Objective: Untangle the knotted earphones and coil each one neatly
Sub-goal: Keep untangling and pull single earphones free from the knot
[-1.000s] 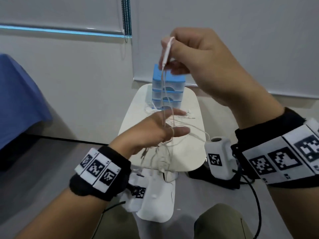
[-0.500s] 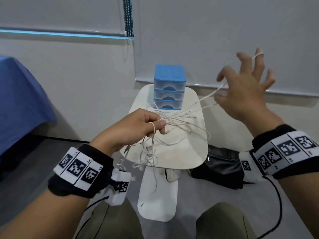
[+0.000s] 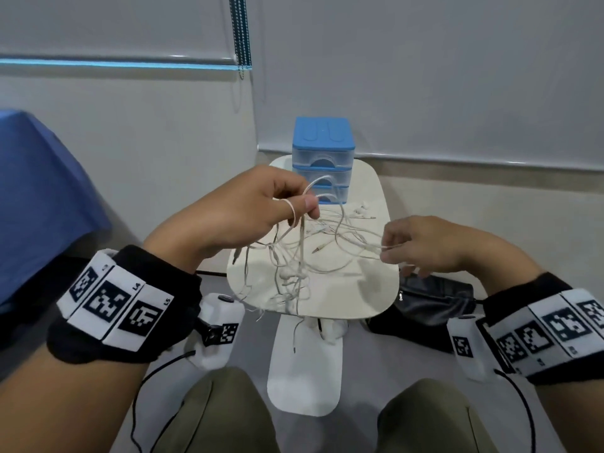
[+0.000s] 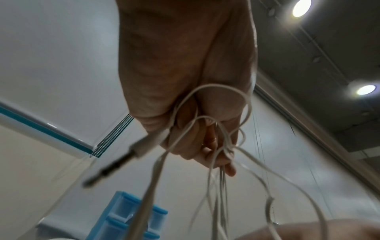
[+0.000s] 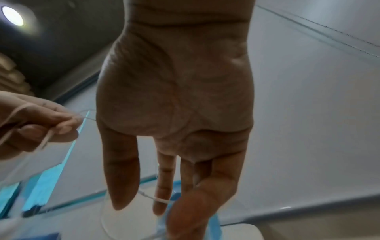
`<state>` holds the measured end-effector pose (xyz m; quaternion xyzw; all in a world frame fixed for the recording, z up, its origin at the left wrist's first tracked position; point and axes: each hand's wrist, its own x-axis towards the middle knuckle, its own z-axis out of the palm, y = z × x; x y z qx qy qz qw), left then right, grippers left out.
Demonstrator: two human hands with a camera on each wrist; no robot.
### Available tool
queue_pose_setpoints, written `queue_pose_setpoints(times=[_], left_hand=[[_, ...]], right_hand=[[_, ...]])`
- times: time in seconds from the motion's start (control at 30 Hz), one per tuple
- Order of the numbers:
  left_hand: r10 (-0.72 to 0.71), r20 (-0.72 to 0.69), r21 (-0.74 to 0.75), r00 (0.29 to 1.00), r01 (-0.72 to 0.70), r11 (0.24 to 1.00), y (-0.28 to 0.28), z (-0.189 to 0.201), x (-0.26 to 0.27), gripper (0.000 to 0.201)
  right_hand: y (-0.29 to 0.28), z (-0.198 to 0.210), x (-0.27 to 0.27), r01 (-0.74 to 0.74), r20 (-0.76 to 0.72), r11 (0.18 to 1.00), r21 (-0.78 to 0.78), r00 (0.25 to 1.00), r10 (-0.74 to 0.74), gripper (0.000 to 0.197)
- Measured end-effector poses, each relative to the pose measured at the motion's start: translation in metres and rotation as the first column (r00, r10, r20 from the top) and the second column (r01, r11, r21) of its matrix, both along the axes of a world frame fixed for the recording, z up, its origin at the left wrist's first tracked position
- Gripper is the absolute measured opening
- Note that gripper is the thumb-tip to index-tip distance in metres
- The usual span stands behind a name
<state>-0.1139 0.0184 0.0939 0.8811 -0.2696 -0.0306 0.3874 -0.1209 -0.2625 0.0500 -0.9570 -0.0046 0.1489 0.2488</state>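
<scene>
White cords showing against blue and cream

The earphones (image 3: 304, 253) are showing white on the cream table (image 3: 369, 299); the drawer box (image 3: 323, 148) is showing blue with clear fronts; the wristbands (image 3: 114, 299) are showing black-and-white square codes.

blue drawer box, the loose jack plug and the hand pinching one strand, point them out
blue drawer box (image 3: 323, 134), head view, its lid
jack plug (image 3: 316, 248), head view, metal tip
right hand (image 3: 425, 245), head view, its back

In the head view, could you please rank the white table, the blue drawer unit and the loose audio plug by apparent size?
1. white table
2. blue drawer unit, farther from the camera, so its share is understated
3. audio plug, plainly smallest
</scene>
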Motion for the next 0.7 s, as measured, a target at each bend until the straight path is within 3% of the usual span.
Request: queue_pose_setpoints(times=[0.1,0.2,0.27,0.3,0.37,0.43,0.5,0.6,0.7], left_hand=[[-0.027,0.021,-0.014,0.999,0.028,1.000,-0.005,0.009,0.000,0.023],[-0.060,0.027,0.000,0.998,0.060,0.998,-0.009,0.018,-0.001,0.021],[-0.078,0.015,0.028,0.997,0.077,0.997,-0.010,0.022,0.000,0.021],[-0.090,0.015,0.046,0.996,0.090,0.995,-0.010,0.023,0.000,0.020],[-0.107,0.034,0.053,0.994,0.105,0.993,-0.011,0.025,-0.001,0.020],[-0.086,0.064,-0.009,0.994,0.087,0.996,-0.010,0.025,0.001,0.022],[-0.009,0.069,-0.112,0.998,0.017,0.994,-0.003,0.024,0.005,0.022],[0.100,-0.010,-0.279,0.995,-0.099,0.955,0.016,0.018,0.014,0.019],[0.152,-0.122,-0.329,0.981,-0.185,0.926,0.027,0.007,0.023,0.017]], right_hand=[[0.013,0.009,-0.001,-0.009,0.047,0.992,0.128,0.999,0.003,0.032],[0.031,0.021,0.000,-0.115,0.246,0.982,0.151,0.966,0.076,0.060],[0.048,0.025,-0.001,-0.236,0.348,0.909,0.344,0.931,0.110,0.080],[0.056,0.025,-0.001,-0.303,0.354,0.816,0.492,0.926,0.131,0.084],[0.069,0.019,0.002,-0.395,0.338,0.606,0.691,0.917,0.213,0.065],[0.077,0.010,0.007,-0.422,0.330,0.528,0.737,0.906,0.264,0.024],[0.077,0.000,0.013,-0.371,0.286,0.534,0.760,0.928,0.238,0.004],[0.065,-0.009,0.021,-0.287,0.251,0.567,0.772,0.957,0.143,0.018],[0.052,-0.008,0.025,-0.249,0.202,0.604,0.757,0.968,0.146,0.026]])
